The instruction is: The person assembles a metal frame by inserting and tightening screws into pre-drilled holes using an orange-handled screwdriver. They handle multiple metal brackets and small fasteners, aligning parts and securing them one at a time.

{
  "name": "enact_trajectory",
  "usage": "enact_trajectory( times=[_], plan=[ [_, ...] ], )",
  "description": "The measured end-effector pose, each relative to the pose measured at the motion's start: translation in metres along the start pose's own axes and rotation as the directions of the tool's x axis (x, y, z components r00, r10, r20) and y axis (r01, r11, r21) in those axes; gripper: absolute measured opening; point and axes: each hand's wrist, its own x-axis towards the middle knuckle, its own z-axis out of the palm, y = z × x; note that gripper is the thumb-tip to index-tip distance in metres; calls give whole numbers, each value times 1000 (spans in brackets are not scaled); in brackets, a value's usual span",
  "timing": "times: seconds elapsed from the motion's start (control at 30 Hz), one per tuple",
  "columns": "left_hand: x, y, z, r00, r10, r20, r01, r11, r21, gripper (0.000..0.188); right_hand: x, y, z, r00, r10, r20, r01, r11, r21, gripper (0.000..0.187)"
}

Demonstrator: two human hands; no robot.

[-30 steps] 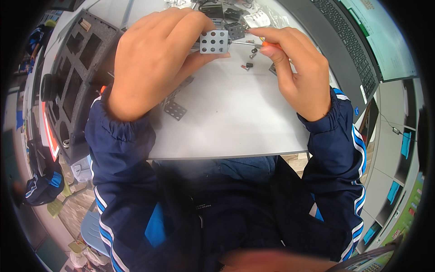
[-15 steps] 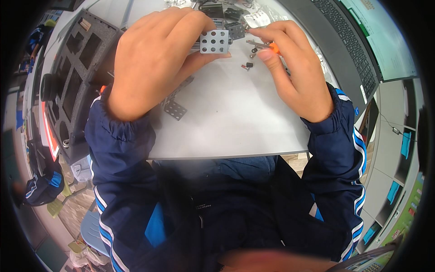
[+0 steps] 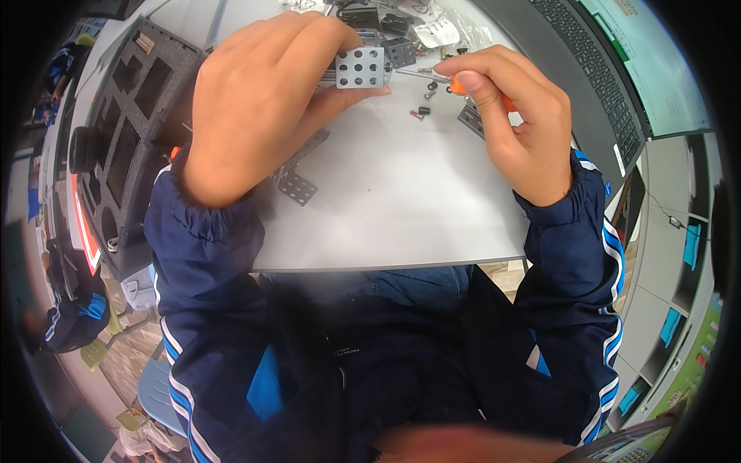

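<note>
My left hand (image 3: 258, 108) is closed around a grey metal bracket (image 3: 360, 68) with rows of round holes; its fingers hide the rest of the piece. In my right hand (image 3: 519, 116), an orange-handled screwdriver (image 3: 461, 83) is gripped between thumb and fingers. Its thin shaft points left, and the tip is at or close to the bracket's right side; whether they touch I cannot tell. Just below the shaft, a few small screws and a black spacer (image 3: 424, 111) lie on the white table (image 3: 386, 201).
A foam-lined case (image 3: 127, 131) stands open at the left. More perforated metal plates (image 3: 296, 188) lie near my left wrist, and another strip (image 3: 471, 117) lies beside my right hand. Dark parts and clear bags (image 3: 438, 32) crowd the back. A laptop (image 3: 587, 69) sits at the right.
The screwdriver has turned so its shaft points left toward the bracket, and my right hand has shifted slightly right and changed its grip. The bracket moved a little left.
</note>
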Motion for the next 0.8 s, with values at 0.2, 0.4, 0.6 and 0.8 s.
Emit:
enact_trajectory(
  times=[0.2,0.4,0.6,0.8],
  plan=[
    [1,-1,0,1000,16,-10,-16,1000,-15,38,-1,-3,-2,997,31,71,-28,999,-45,16],
    [0,0,-1,1000,7,18,-7,1000,-27,37,1,-4,-2,992,103,67,-109,990,93,14],
    [0,0,-1,1000,18,25,-17,999,-35,37,1,-3,-6,951,262,165,-295,928,228,14],
    [0,1,-2,999,23,27,-22,998,-52,36,2,2,-7,908,326,262,-406,837,367,18]
  ],
)
